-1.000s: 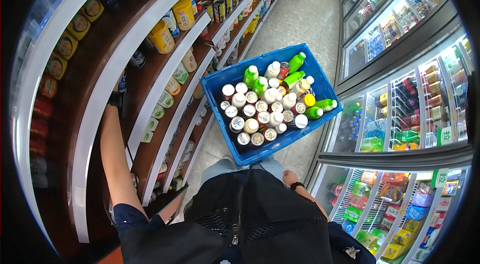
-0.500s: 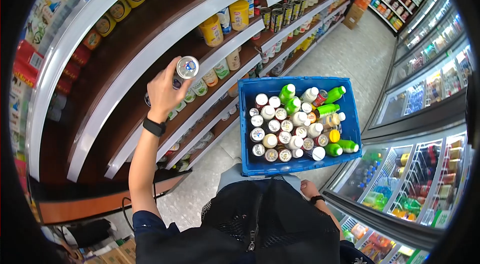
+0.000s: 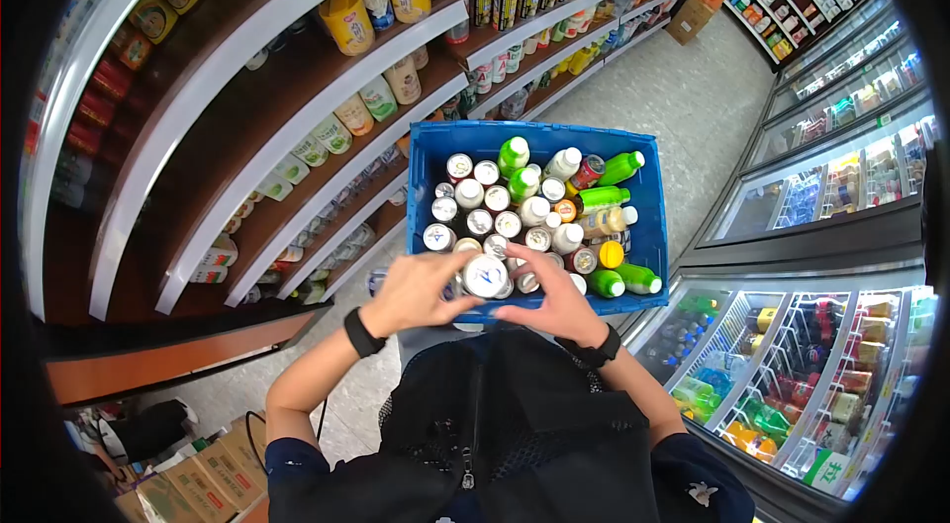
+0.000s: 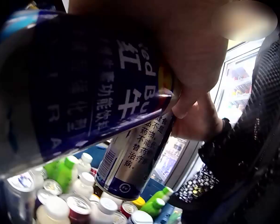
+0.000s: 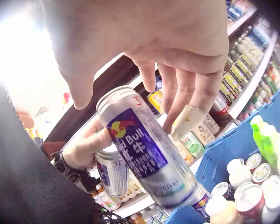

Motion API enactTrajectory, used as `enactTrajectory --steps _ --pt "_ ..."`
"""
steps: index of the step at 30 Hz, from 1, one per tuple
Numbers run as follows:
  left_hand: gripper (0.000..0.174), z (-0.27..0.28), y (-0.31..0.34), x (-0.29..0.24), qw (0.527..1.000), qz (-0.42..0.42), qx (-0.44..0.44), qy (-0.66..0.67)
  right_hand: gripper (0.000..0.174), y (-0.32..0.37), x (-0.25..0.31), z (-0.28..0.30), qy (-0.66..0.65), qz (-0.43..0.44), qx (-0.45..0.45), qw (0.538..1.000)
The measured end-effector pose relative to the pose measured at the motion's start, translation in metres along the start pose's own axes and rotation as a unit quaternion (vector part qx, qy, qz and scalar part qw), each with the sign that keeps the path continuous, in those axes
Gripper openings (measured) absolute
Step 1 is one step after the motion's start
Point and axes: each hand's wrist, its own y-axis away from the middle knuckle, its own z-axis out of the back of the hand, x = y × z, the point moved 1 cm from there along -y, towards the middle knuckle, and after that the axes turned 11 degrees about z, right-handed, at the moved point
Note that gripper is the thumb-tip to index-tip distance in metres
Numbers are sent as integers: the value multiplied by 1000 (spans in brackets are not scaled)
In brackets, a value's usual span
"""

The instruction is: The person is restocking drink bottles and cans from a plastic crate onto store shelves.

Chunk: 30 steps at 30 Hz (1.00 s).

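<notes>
Above the near edge of a blue crate (image 3: 643, 211), my left hand (image 3: 418, 291) grips two silver-and-blue Red Bull cans. One can (image 3: 486, 278) stands between both hands; the other can (image 3: 377, 282) shows partly behind the left hand and fills the foreground as a large can (image 4: 79, 88) in the left wrist view. My right hand (image 3: 562, 301) is spread around the first can's far side; in the right wrist view a gap separates its thumb from that can (image 5: 147, 149). One right fingertip wears a light wrap (image 5: 189, 122). Bottles and cans fill much of the crate.
Curved shelves (image 3: 327, 78) with cups, cans and bottles run along the left. Glass-door coolers (image 3: 792, 345) line the right side. Cardboard boxes (image 3: 203, 483) lie at the lower left, and another box (image 3: 690, 20) stands farther down the aisle.
My left hand has come out of the shelf with cans and moved right to the crate's near edge. My right hand has risen from beside the body to meet it.
</notes>
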Motion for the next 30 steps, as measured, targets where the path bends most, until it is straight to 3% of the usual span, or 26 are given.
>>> enactTrajectory --steps 1,3,5,9,12,15,17,20,30 --pt "65 -23 1 0 1000 -1 29 5 80 -4 2 -1 80 65 1 995" --pt "66 -53 3 -8 999 -20 33 15 74 3 -6 -2 208 32 78 974" --pt "67 -73 7 -12 998 9 54 15 70 17 -18 -1 201 30 70 977" --pt "64 -101 7 -10 995 -18 -6 99 63 31 -28 14 220 -23 69 973" --pt "70 -103 16 -5 983 88 -68 150 57 50 -38 26 208 -59 13 976" --pt "59 -106 30 12 975 134 -124 128 54 66 -51 38 201 -84 -91 972" --pt "51 -109 36 26 970 150 -152 121 54 67 -58 49 224 -100 -110 963" --pt "47 -116 49 48 934 261 -199 139 53 69 -72 61 220 -109 -131 960" --pt "49 -140 63 70 916 366 -147 78 50 50 -91 63 184 -98 -159 965"
